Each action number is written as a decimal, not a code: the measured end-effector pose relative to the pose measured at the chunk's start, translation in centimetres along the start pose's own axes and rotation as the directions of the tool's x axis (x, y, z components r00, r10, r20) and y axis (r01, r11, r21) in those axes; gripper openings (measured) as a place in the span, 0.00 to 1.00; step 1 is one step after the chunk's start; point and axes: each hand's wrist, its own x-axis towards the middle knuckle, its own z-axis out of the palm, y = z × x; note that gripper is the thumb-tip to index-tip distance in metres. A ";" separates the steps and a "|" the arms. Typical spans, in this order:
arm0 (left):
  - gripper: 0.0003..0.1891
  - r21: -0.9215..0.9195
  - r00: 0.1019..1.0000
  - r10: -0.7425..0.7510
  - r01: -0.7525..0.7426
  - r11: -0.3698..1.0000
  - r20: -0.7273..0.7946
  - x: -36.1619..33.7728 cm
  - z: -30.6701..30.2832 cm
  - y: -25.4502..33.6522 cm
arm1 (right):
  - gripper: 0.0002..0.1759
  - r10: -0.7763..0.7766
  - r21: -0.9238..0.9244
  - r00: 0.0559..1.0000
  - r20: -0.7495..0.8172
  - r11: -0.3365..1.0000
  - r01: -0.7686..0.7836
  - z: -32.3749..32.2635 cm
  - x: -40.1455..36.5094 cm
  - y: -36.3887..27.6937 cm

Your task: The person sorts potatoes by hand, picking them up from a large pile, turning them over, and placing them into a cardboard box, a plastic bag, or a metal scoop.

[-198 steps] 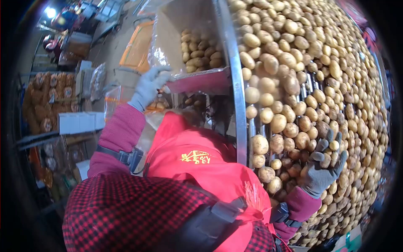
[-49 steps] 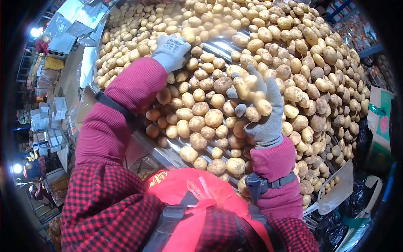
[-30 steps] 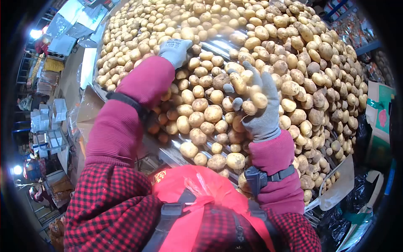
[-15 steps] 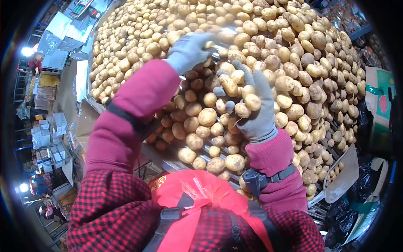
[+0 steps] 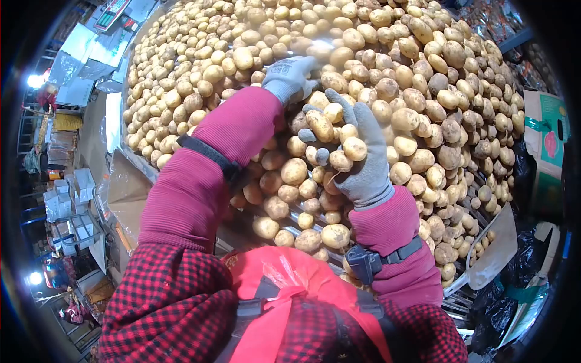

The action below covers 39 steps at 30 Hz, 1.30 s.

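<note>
A big heap of yellow-brown potatoes (image 5: 423, 78) fills a metal roller table (image 5: 302, 209). My right hand (image 5: 357, 160), in a grey glove, is turned palm up and cups several small potatoes (image 5: 336, 139) just above the heap. My left hand (image 5: 290, 75), in a pale grey glove, reaches across into the heap right beside the right hand's fingertips and rests on the potatoes; whether it grips one is hidden. Both arms wear magenta sleeves with black wrist straps.
A red apron (image 5: 284, 284) covers my front. A brown cardboard flap (image 5: 124, 193) sits at the table's left edge. White boxes and shelving (image 5: 69, 193) stand at far left. A grey scoop (image 5: 493, 254) and black bags lie at lower right, a green-printed carton (image 5: 544, 139) at right.
The left hand has moved from the far left of the heap rightward to beside the right hand. The right hand has kept its potatoes cupped, shifting only slightly.
</note>
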 end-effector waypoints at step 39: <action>0.28 0.266 0.964 0.085 -0.154 0.952 0.253 1.9 -3.1 2.5 | 0.46 0.202 0.249 0.979 -0.014 0.949 -0.192 -0.8 -0.2 -0.3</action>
